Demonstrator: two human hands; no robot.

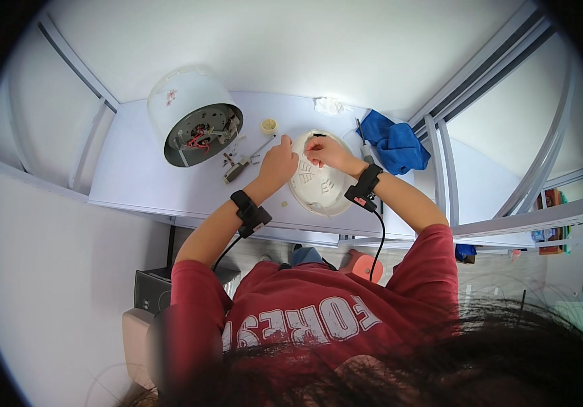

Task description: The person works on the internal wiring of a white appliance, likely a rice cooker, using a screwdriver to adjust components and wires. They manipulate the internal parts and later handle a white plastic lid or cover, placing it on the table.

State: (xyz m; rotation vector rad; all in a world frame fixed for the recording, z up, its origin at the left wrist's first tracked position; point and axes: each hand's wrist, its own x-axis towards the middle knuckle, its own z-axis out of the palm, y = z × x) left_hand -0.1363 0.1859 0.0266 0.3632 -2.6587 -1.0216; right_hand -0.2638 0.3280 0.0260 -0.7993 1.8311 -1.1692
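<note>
A white oval plastic base cover [318,190] with vent slots lies on the table beneath my hands. My left hand [280,163] is closed at the cover's left edge, its thumb and finger together; whatever it may hold is too small to make out. Over the cover's far part my right hand [331,152] is closed too, fingertips pinched together, and I cannot make out anything between them. To the left, a white rice cooker body [186,98] with a flower print lies tipped over. Its open underside shows red wires [198,140] and metal parts.
Near the cooker lie a grey tool-like piece [236,170], a screwdriver [264,144] and several small parts. A small round yellowish container [268,126] stands behind them. Right of the cover are another screwdriver [366,150] and a blue cloth [398,144]; crumpled white tissue [329,106] lies at the back.
</note>
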